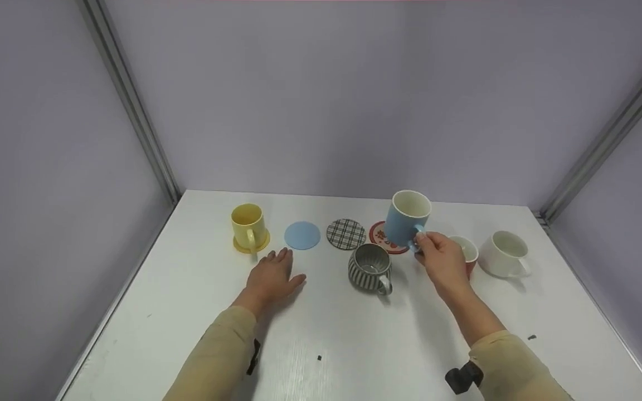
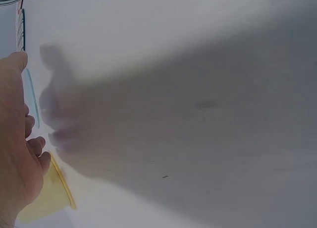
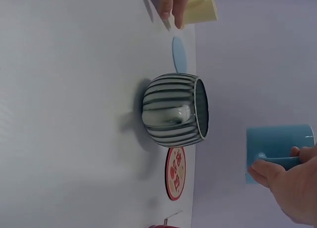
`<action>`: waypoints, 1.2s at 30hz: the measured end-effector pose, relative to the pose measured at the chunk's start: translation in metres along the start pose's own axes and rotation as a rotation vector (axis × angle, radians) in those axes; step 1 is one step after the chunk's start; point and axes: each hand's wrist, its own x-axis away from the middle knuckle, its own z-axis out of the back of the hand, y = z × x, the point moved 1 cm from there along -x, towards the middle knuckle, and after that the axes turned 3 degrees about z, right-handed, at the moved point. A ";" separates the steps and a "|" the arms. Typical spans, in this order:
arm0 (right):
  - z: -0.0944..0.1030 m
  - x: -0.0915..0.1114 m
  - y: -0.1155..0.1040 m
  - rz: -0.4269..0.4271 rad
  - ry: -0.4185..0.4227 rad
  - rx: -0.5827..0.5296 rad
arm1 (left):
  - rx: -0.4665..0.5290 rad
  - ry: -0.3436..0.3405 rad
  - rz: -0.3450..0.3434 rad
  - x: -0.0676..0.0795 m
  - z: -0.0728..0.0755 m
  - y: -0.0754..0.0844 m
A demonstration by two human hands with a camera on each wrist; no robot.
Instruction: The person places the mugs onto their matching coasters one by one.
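Note:
My right hand (image 1: 442, 260) pinches the handle of a light blue mug (image 1: 402, 227), raised over the table, as the right wrist view shows. In the head view that mug overlaps a red patterned coaster (image 3: 176, 173). My left hand (image 1: 271, 278) has its fingers spread, palm down over the table, close in front of a blue coaster (image 1: 302, 235). Left of that, a yellow mug (image 1: 247, 227) stands on a yellow coaster (image 1: 261, 243). A striped grey mug (image 1: 369, 273) is between the hands, in front of a plaid coaster (image 1: 346, 234).
A red mug with a pale inside (image 1: 467, 249) stands partly hidden behind my right hand. To its right is a white mug (image 1: 504, 255). Small dark bits (image 1: 319, 358) lie on the white table (image 1: 187, 312). Grey walls (image 1: 298, 100) enclose the back and sides.

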 end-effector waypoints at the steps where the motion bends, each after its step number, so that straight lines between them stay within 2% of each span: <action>1: -0.002 0.000 -0.001 0.005 -0.001 -0.012 | 0.010 0.002 -0.001 0.000 0.000 0.001; 11: -0.019 -0.005 -0.014 0.020 -0.030 -0.030 | 0.031 0.001 0.013 -0.003 -0.001 0.005; 15: -0.027 -0.005 -0.018 0.022 -0.040 -0.026 | 0.017 -0.022 0.029 -0.002 -0.001 0.004; 22: -0.038 -0.006 -0.020 0.031 -0.054 -0.031 | 0.049 -0.041 0.028 -0.006 0.000 0.003; 30: -0.051 -0.010 -0.022 0.023 -0.067 -0.017 | 0.052 -0.025 0.051 -0.015 0.008 -0.006; 36: -0.056 -0.011 -0.022 0.030 -0.076 -0.001 | 0.141 -0.036 0.086 -0.020 0.003 -0.014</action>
